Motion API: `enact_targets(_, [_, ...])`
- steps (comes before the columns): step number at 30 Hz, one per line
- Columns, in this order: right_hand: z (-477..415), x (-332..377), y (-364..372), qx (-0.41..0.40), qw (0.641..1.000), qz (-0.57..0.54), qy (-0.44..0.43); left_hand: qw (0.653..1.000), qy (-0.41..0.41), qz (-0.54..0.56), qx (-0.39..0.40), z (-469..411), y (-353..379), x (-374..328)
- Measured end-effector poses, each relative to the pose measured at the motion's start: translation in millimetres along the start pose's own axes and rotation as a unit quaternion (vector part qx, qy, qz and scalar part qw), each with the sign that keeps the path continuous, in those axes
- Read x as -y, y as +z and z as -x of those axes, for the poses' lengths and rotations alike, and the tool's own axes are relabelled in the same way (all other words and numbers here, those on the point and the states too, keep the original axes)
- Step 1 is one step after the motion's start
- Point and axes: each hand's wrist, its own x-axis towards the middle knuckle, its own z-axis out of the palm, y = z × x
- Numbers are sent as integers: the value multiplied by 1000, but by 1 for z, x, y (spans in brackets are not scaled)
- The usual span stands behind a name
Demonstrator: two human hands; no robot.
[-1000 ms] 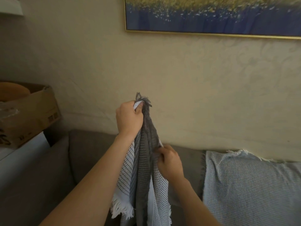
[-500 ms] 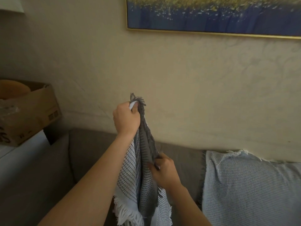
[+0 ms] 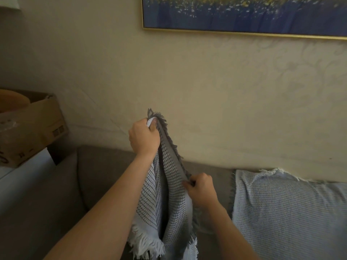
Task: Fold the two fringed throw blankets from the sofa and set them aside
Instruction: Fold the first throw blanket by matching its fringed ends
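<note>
Rightward and slightly up the right hand has been shifted, the grey blanket pinched at its fringed edge. Its top corner is gripped by the left hand above the sofa. A pale blue blanket is draped over the sofa back.

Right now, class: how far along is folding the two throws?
Done: no folded throw shows yet. In hand: the left grip holds the grey throw up by a bunched corner while the right grip pinches its edge lower down. Left: the pale throw lies draped over the sofa.
</note>
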Motion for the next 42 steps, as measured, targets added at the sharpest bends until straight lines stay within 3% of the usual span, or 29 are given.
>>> enact_targets(4, [-7, 2, -15, -21, 1000, 12, 15, 1000, 7, 6, -14, -1, -1, -1])
enact_targets(8, [-11, 8, -28, -70, 995, -45, 62, 999, 21, 18, -40, -7, -4, -2])
enact_targets(15, [-12, 9, -14, 87, 995, 36, 35, 989, 54, 99, -95, -15, -9, -25])
enact_targets(23, [-7, 11, -6, 131, 989, 64, 30, 984, 58, 105, -131, -21, -9, -24])
enact_targets(26, [-17, 12, -22, 65, 993, 69, 77, 984, 41, 99, -144, -21, -10, -16])
enact_targets(29, [-29, 17, -46, -90, 989, -6, 116, 985, 22, 79, -151, -23, -14, -10])
enact_targets(31, [-38, 32, -66, -191, 968, -74, 144, 984, 0, 79, -160, -24, -19, -8])
enact_targets(34, [-49, 58, -90, -354, 909, -172, 137, 983, -18, 80, -163, -22, -24, -3])
enact_targets(35, [-52, 62, -91, -373, 902, -178, 123, 983, -21, 83, -162, -21, -26, -3])
enact_targets(39, [-55, 63, -78, -294, 950, -89, 61, 980, -37, 101, -168, -21, -27, -2])
enact_targets(42, [-51, 63, -82, -350, 922, -138, 92, 977, -52, 105, -179, -19, -26, 2])
